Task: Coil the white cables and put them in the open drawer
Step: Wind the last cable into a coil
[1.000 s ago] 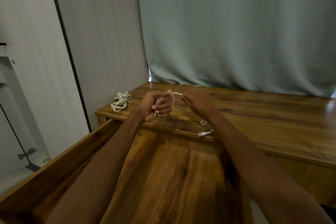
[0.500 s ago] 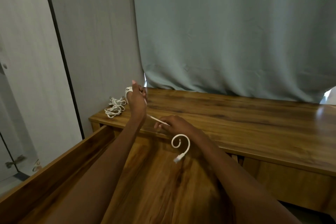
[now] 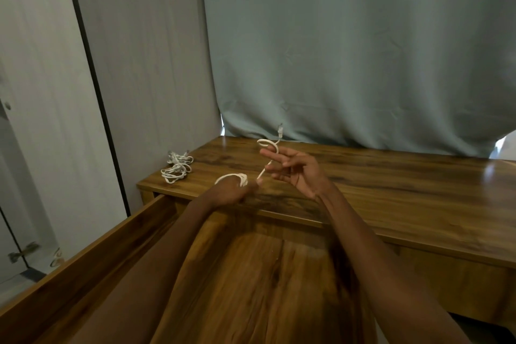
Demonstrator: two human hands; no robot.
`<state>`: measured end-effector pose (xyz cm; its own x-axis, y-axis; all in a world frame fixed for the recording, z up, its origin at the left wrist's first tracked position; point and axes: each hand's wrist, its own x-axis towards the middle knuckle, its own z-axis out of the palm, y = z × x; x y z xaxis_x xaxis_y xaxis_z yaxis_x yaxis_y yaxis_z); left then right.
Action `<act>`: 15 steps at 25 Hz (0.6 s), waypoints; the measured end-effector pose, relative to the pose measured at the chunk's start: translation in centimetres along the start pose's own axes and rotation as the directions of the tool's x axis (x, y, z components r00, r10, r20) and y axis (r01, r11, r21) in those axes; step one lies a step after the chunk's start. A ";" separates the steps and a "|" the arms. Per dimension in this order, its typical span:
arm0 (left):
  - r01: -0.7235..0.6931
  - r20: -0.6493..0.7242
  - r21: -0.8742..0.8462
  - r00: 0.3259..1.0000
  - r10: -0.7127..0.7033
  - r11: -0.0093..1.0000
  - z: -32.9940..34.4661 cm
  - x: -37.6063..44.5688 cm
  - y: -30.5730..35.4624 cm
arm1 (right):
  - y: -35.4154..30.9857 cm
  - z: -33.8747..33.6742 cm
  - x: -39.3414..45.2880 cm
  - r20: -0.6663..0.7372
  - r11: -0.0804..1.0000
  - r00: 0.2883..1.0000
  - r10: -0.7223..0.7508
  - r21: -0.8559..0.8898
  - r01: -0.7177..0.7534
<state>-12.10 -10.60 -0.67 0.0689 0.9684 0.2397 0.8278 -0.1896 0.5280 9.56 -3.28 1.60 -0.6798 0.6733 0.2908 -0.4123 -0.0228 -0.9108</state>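
Cable (image 3: 266, 169), white, stretched taut between both hands above the desk's (image 3: 391, 204) front edge. Wound in several loops around the left hand (image 3: 230, 190), whose fingers curl into a fist over the coil (image 3: 233, 176). Running from there up and right to the right hand (image 3: 296, 169), pinched between thumb and fingertips, the other fingers loosely spread. Beyond that pinch, curling into one small loop above the fingers and ending in a plug (image 3: 280, 131) that points upward in front of the curtain (image 3: 349, 50).

Second cable bundle (image 3: 177, 167), also white, lying loose and tangled on the desk's far left corner, well apart from the hands.

Drawer (image 3: 83, 257) pulled out below the desk edge, wood-grained like the top, its left wall running diagonally toward the near left; both forearms crossing over its floor. No cable seen on the visible part of that floor.

Behind the desk, grey-green curtain hanging down to the desk's back edge. To the left, pale wardrobe panels (image 3: 50, 92) with a dark vertical strip between them.
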 end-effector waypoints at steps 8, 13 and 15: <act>0.186 0.469 -0.599 0.870 0.153 0.779 0.8 -0.9 4.0 | 0.2 0.8 1.8 -0.403 0.562 0.855 -0.326 -0.810 -0.167; 0.298 0.411 -0.897 0.833 0.370 0.327 -0.5 -1.1 3.4 | 0.1 1.2 1.5 -0.325 0.680 0.944 0.052 -0.681 -0.272; 0.313 0.351 -0.936 0.838 0.417 0.161 -0.7 -1.2 3.1 | 0.3 1.4 1.1 -0.214 0.688 0.969 0.121 -0.685 -0.238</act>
<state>-9.96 -12.45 1.27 0.5987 0.7895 0.1349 -0.3668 0.1205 0.9225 7.83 -3.54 2.01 -0.5791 0.8080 0.1085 0.2934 0.3307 -0.8970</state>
